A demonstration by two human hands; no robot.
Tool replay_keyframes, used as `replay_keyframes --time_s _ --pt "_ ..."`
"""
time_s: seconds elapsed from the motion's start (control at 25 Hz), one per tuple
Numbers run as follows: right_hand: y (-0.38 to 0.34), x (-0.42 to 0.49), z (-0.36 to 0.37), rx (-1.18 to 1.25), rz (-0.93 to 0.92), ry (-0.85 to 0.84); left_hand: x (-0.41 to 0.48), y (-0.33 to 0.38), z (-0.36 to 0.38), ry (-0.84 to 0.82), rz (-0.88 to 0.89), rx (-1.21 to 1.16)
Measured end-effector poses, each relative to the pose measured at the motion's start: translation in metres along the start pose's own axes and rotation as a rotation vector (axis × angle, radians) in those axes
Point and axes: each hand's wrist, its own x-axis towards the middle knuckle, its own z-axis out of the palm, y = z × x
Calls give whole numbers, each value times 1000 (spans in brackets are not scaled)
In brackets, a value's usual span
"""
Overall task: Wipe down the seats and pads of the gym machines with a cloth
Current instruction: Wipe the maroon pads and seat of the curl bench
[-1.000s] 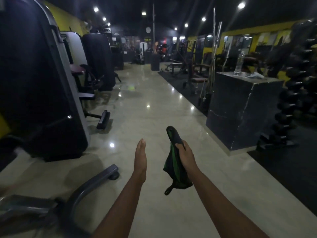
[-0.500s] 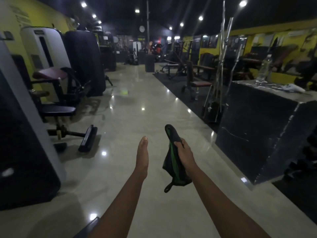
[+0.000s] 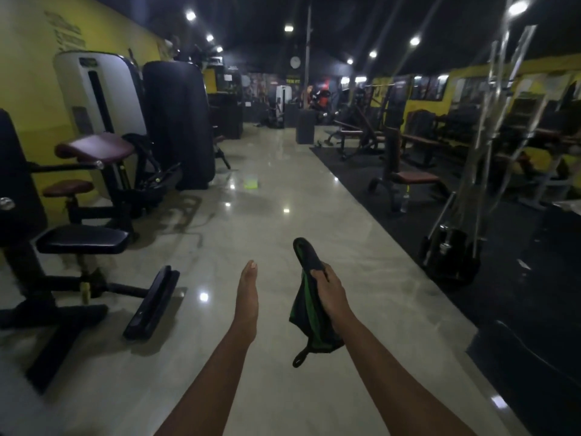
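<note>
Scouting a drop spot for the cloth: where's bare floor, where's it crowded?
Free: the pale tile aisle straight ahead, between the footplate on the left and the black mat on the right. Crowded: left, around the black seat and maroon pad; right, bench and barbell rack on the mat.

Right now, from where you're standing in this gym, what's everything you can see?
cloth: one, black and green, gripped by the right hand
black seat: one, black, near left
maroon pads: two, maroon, above and behind that seat
footplate: one, black, on the floor beside the seat
white cover: one, white, left, behind the pads
black cover: one, black, right of the white one
bench: one, brown pad, on the black mat at right
bars: several, chrome, upright at right
wall clock: one, white, far end
left hand: one, open, holds nothing
right hand: one, grips the cloth
</note>
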Motion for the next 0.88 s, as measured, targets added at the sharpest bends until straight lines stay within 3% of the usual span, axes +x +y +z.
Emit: replay_keyframes --time_s 0.64,0.88 --pt "-64 586 274 10 -100 -245 614 43 -77 285 119 32" --pt "-86 797 412 18 -135 -392 823 66 -136 500 159 13"
